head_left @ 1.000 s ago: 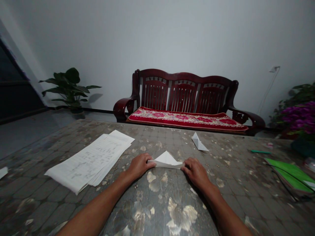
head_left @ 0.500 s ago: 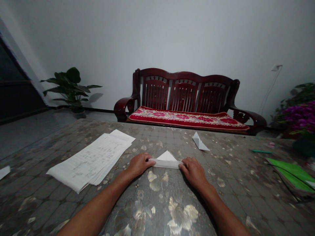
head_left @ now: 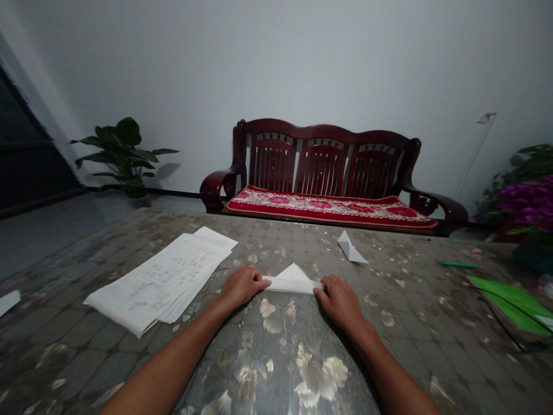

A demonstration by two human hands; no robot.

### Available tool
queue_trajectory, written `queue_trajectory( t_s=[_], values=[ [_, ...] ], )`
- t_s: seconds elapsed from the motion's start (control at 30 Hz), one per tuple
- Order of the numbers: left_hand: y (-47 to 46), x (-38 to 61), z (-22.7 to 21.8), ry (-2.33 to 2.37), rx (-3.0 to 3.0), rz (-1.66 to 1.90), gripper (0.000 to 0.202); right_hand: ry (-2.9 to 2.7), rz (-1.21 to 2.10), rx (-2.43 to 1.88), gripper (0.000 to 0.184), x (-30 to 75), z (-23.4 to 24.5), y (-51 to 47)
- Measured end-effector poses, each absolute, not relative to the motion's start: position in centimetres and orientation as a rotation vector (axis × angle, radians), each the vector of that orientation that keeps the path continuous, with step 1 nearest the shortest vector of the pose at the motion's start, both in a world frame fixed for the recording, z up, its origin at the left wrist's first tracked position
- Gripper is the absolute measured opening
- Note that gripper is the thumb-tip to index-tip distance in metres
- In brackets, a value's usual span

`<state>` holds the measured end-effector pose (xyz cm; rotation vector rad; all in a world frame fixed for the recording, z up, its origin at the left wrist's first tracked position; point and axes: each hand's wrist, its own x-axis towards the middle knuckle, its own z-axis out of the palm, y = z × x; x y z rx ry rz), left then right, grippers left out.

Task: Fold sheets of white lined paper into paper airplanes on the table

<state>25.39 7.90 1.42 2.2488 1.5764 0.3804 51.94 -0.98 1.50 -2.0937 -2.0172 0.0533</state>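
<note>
A white sheet folded into a triangle with a turned-up bottom strip (head_left: 292, 280) lies on the patterned table (head_left: 276, 357) in front of me. My left hand (head_left: 240, 286) pinches the strip's left end with curled fingers. Pressing on the strip's right end is my right hand (head_left: 340, 300), its fingers also curled. Both forearms rest low over the table. A second folded white paper shape (head_left: 351, 248) sits farther back to the right, apart from both hands.
A stack of printed sheets (head_left: 162, 279) lies to the left. Green folders (head_left: 510, 302) and a green pen (head_left: 458, 265) are at the right. A red wooden bench (head_left: 328, 178) stands behind the table, with plants at both sides.
The bottom strip of the folded paper has been pressed flatter against the triangle. Both hands stayed at its ends, shifting only slightly.
</note>
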Motion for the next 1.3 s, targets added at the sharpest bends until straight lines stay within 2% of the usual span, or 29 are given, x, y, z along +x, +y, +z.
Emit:
queue_trajectory(
  t_s=[1.0,1.13,1.3],
  values=[
    [6.6,26.1,2.4,1.634,2.419,0.280,0.020,-1.926,0.139,-2.211,0.021,52.3,1.8,-0.4],
    [6.3,25.8,2.1,1.644,2.440,0.343,0.014,-1.893,0.153,-2.229,0.021,52.4,1.7,-0.4],
    [6.3,25.4,1.0,1.650,2.545,0.448,0.038,-1.859,0.215,-2.271,0.022,52.4,1.9,-0.3]
  ],
)
